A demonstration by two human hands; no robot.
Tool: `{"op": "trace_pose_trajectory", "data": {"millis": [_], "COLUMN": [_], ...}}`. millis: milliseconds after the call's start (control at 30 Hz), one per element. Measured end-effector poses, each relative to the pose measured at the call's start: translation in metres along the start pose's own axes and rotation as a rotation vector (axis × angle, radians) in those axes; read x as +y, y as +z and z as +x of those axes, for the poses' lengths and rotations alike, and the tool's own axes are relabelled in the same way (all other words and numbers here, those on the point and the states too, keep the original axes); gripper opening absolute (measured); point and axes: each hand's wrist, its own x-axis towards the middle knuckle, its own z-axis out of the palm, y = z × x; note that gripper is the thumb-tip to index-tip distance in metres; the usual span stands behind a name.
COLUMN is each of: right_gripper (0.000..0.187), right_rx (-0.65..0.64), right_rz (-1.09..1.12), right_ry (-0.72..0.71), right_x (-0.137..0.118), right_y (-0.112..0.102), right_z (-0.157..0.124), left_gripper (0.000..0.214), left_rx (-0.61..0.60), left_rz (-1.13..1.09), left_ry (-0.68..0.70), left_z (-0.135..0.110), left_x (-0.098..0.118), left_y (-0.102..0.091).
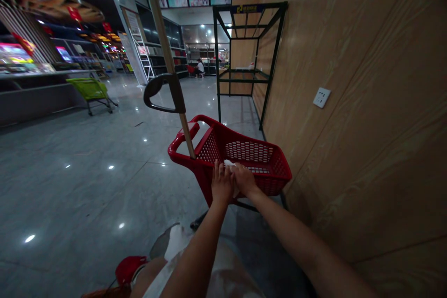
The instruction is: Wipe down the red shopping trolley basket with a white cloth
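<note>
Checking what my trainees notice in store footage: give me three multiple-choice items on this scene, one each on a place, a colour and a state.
1. Where is the wall socket?
A) On the floor
B) On the wall
C) On the basket

2. What colour is the basket?
A) Green
B) Blue
C) Red

3. What are the left hand and right hand doing?
A) Hanging at the sides
B) Reaching into the basket, at a white item
C) Resting on the wall

1 B: it is set into the wood-look panel.
2 C: its rim and mesh are red.
3 B: both meet over the white item.

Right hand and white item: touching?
Touching: the head view shows the right hand lying directly on the white item, with no gap between them.
</note>
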Motion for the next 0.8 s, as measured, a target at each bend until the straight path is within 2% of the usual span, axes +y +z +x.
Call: {"op": "trace_pose_trajectory", "data": {"millis": [133,233,333,433,567,667,800], "right_gripper": [0.028,0.028,0.026,0.024,0.024,0.026,0.025], "right_rx": [-0.058,-0.052,-0.033,-0.021,-0.024,-0.037,-0.056], "right_rz": [-0.110,-0.139,-0.145,-0.176,-0.212,-0.234,-0.242], "right_ry": [0.038,0.114,0.189,0.239,0.262,0.282,0.267], "right_x": [0.072,0.127,0.152,0.145,0.119,0.100,0.072], "right_y": [-0.005,-0.011,-0.014,-0.014,-0.017,-0.022,-0.025], "right_z": [-0.036,-0.072,-0.099,-0.115,-0.130,-0.142,-0.158], "left_gripper": [0.038,0.038,0.044,0.051,0.054,0.058,0.059], "left_rx": [0.020,0.031,0.050,0.029,-0.084,-0.090,-0.086], "left_rz": [-0.010,-0.025,-0.037,-0.064,-0.108,-0.110,-0.120], "left_ry": [0.067,0.080,0.006,-0.029,0.065,0.077,0.106], "left_z": [-0.006,-0.010,-0.019,-0.040,-0.080,-0.102,-0.109], "left_x": [-0.001,-0.001,0.013,0.039,0.069,0.081,0.086], "left_y": [-0.001,-0.003,-0.003,-0.002,0.000,-0.002,-0.012]}}
